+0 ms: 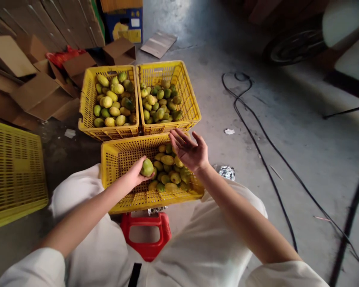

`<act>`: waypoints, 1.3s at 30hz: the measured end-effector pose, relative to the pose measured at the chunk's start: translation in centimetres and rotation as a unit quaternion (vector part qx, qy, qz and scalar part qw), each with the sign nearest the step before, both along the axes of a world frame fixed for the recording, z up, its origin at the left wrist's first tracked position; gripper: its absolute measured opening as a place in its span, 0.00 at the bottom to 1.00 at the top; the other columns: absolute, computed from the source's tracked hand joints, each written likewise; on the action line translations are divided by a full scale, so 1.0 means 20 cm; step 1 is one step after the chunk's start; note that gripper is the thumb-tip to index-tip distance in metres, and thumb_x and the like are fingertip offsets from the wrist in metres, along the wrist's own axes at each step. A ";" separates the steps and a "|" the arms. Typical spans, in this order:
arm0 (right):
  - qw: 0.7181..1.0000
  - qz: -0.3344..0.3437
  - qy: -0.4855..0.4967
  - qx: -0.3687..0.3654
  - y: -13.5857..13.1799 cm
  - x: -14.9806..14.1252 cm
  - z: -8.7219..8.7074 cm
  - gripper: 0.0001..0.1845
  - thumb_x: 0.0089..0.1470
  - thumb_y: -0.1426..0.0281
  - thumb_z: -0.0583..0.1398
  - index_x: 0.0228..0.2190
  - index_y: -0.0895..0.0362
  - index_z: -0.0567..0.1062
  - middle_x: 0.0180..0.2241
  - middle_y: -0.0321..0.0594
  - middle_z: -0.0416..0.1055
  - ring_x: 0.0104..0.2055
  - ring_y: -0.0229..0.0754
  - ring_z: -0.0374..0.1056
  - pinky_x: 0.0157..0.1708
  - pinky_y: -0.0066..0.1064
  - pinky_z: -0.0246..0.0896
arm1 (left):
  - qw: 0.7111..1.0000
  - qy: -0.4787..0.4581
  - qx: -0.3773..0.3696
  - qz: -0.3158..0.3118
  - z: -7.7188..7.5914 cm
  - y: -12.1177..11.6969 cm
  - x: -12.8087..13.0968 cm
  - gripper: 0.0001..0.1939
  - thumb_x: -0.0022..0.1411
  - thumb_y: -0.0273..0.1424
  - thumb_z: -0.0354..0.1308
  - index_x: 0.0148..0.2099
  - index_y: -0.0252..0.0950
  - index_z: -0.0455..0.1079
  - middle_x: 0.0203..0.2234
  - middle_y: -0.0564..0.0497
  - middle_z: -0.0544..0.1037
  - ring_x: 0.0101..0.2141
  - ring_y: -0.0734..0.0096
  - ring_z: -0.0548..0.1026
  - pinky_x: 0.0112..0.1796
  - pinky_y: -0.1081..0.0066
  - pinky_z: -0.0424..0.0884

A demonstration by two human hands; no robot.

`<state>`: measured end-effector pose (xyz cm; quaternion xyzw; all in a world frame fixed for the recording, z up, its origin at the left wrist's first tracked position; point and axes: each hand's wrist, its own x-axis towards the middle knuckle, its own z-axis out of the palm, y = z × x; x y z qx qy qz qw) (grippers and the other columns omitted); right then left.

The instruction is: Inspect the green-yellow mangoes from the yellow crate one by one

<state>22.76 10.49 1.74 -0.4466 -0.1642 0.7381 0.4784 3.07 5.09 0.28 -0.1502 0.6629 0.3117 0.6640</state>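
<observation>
My left hand [139, 171] is closed round a smooth, roundish green fruit [147, 168], held above the near yellow plastic crate [115, 146]. Palm up, my right hand [190, 149] is open with its fingers stretched out, over the crate's far right side. Nothing lies in that palm. Beneath it, a heap of yellow-green oval fruit [167, 160] fills the right part of the near crate, while bare slotted plastic shows on the left. The exact kind of fruit is unclear.
Two more yellow crates, a left one [88, 93] and a right one [191, 99], stand beyond with fruit inside. Another crate [14, 171] is far left. Cardboard boxes [42, 95] pile up behind. A red stool [148, 255] is between my legs. Black cable [260, 131] crosses the floor.
</observation>
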 end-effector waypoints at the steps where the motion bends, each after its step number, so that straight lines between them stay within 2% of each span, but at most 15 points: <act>1: 1.000 -0.006 0.003 -0.004 0.00 0.00 -0.02 0.21 0.59 0.53 0.65 0.48 0.52 0.83 0.59 0.49 0.85 0.70 0.54 0.76 0.61 0.44 0.82 | 1.000 0.003 0.004 0.028 0.02 0.03 -0.02 0.06 0.79 0.36 0.63 0.51 0.40 0.73 0.38 0.47 0.81 0.31 0.66 0.80 0.29 0.67 0.84; 3: 1.000 -0.017 0.004 -0.009 0.00 0.01 -0.04 0.21 0.59 0.53 0.65 0.48 0.52 0.83 0.58 0.49 0.85 0.69 0.54 0.77 0.59 0.42 0.83 | 0.993 0.011 0.058 0.099 0.07 0.10 -0.10 0.06 0.81 0.36 0.59 0.54 0.41 0.73 0.38 0.47 0.82 0.33 0.65 0.81 0.35 0.65 0.87; 4: 1.000 -0.020 0.003 -0.010 0.00 0.02 -0.04 0.21 0.60 0.53 0.65 0.48 0.53 0.83 0.58 0.49 0.85 0.68 0.54 0.77 0.58 0.42 0.83 | 0.983 0.013 0.123 0.139 0.10 0.14 -0.15 0.08 0.82 0.36 0.55 0.56 0.42 0.73 0.39 0.47 0.83 0.36 0.64 0.82 0.39 0.64 0.88; 7: 1.000 -0.027 0.005 -0.012 0.01 0.02 -0.05 0.21 0.60 0.53 0.65 0.48 0.53 0.83 0.56 0.49 0.87 0.65 0.54 0.80 0.55 0.41 0.84 | 0.926 0.019 0.306 0.219 0.19 0.23 -0.30 0.21 0.83 0.49 0.50 0.63 0.44 0.74 0.50 0.42 0.86 0.52 0.55 0.86 0.52 0.57 0.86; 10: 1.000 -0.024 0.008 -0.016 0.00 0.02 -0.05 0.22 0.59 0.53 0.65 0.48 0.53 0.84 0.54 0.48 0.87 0.62 0.52 0.81 0.56 0.39 0.83 | 0.879 0.023 0.412 0.238 0.25 0.25 -0.39 0.29 0.83 0.54 0.44 0.69 0.46 0.73 0.62 0.41 0.84 0.66 0.54 0.80 0.62 0.53 0.80; 13: 1.000 -0.006 -0.023 -0.013 -0.01 0.02 -0.03 0.24 0.60 0.51 0.63 0.49 0.53 0.84 0.56 0.48 0.86 0.63 0.51 0.80 0.57 0.37 0.81 | 0.857 0.025 0.462 0.227 0.27 0.23 -0.40 0.31 0.82 0.54 0.43 0.73 0.49 0.72 0.70 0.42 0.80 0.73 0.55 0.73 0.67 0.50 0.74; 20: 0.998 0.004 -0.055 -0.015 -0.01 0.01 -0.01 0.25 0.58 0.49 0.63 0.48 0.53 0.82 0.54 0.50 0.85 0.60 0.52 0.80 0.53 0.38 0.82 | 0.866 0.041 0.456 0.199 0.27 0.22 -0.36 0.31 0.82 0.55 0.44 0.70 0.46 0.76 0.72 0.43 0.78 0.74 0.57 0.73 0.65 0.56 0.77; 25: 0.999 0.001 -0.034 -0.024 -0.01 0.03 -0.01 0.21 0.60 0.51 0.64 0.47 0.51 0.83 0.47 0.46 0.87 0.55 0.52 0.81 0.50 0.39 0.81 | 0.898 0.037 0.418 0.132 0.23 0.17 -0.29 0.28 0.79 0.55 0.50 0.66 0.46 0.78 0.72 0.44 0.78 0.73 0.56 0.73 0.62 0.60 0.79; 27: 0.999 -0.011 -0.010 -0.032 -0.02 0.06 0.00 0.19 0.60 0.53 0.65 0.46 0.51 0.83 0.43 0.44 0.87 0.51 0.51 0.81 0.48 0.38 0.81 | 0.927 0.031 0.365 0.084 0.16 0.12 -0.24 0.26 0.80 0.50 0.49 0.65 0.45 0.79 0.73 0.44 0.78 0.74 0.57 0.72 0.64 0.60 0.77; 30: 0.999 -0.030 0.015 -0.040 -0.04 0.10 0.00 0.17 0.61 0.54 0.65 0.44 0.51 0.83 0.39 0.43 0.85 0.45 0.50 0.80 0.44 0.37 0.80 | 0.971 0.049 0.230 -0.032 0.01 0.00 -0.18 0.24 0.80 0.44 0.52 0.67 0.42 0.79 0.76 0.40 0.73 0.76 0.56 0.69 0.70 0.55 0.70; 32: 0.997 -0.041 0.046 -0.039 -0.05 0.14 0.00 0.16 0.62 0.55 0.65 0.44 0.52 0.83 0.37 0.41 0.84 0.41 0.47 0.79 0.41 0.34 0.79 | 0.974 0.069 0.159 -0.144 -0.12 -0.07 -0.15 0.27 0.79 0.44 0.52 0.72 0.42 0.75 0.80 0.38 0.68 0.78 0.54 0.65 0.74 0.49 0.64; 34: 0.994 -0.052 0.095 -0.031 -0.05 0.19 -0.01 0.15 0.62 0.56 0.66 0.43 0.53 0.83 0.35 0.41 0.83 0.37 0.45 0.78 0.37 0.32 0.77 | 0.945 0.100 0.139 -0.278 -0.25 -0.11 -0.11 0.32 0.79 0.45 0.50 0.77 0.42 0.70 0.82 0.39 0.62 0.81 0.52 0.60 0.76 0.45 0.58; 36: 0.987 -0.067 0.141 -0.024 -0.06 0.23 -0.02 0.14 0.61 0.57 0.66 0.43 0.54 0.83 0.33 0.39 0.82 0.34 0.43 0.76 0.35 0.31 0.76 | 0.868 0.130 0.212 -0.430 -0.38 -0.10 -0.04 0.38 0.76 0.48 0.55 0.81 0.41 0.65 0.84 0.39 0.58 0.82 0.50 0.56 0.78 0.47 0.54; 37: 0.985 -0.077 0.156 -0.024 -0.06 0.25 -0.02 0.13 0.62 0.58 0.66 0.42 0.54 0.82 0.32 0.39 0.82 0.33 0.42 0.76 0.34 0.30 0.75 | 0.807 0.151 0.274 -0.501 -0.45 -0.07 0.02 0.40 0.74 0.48 0.58 0.82 0.39 0.64 0.84 0.37 0.58 0.82 0.49 0.55 0.79 0.47 0.52; 39: 0.980 -0.100 0.167 -0.028 -0.07 0.29 -0.02 0.13 0.62 0.59 0.65 0.42 0.54 0.82 0.30 0.38 0.81 0.32 0.41 0.75 0.34 0.30 0.74 | 0.645 0.201 0.416 -0.608 -0.57 -0.02 0.19 0.42 0.71 0.47 0.63 0.81 0.37 0.65 0.83 0.35 0.60 0.82 0.45 0.54 0.80 0.44 0.48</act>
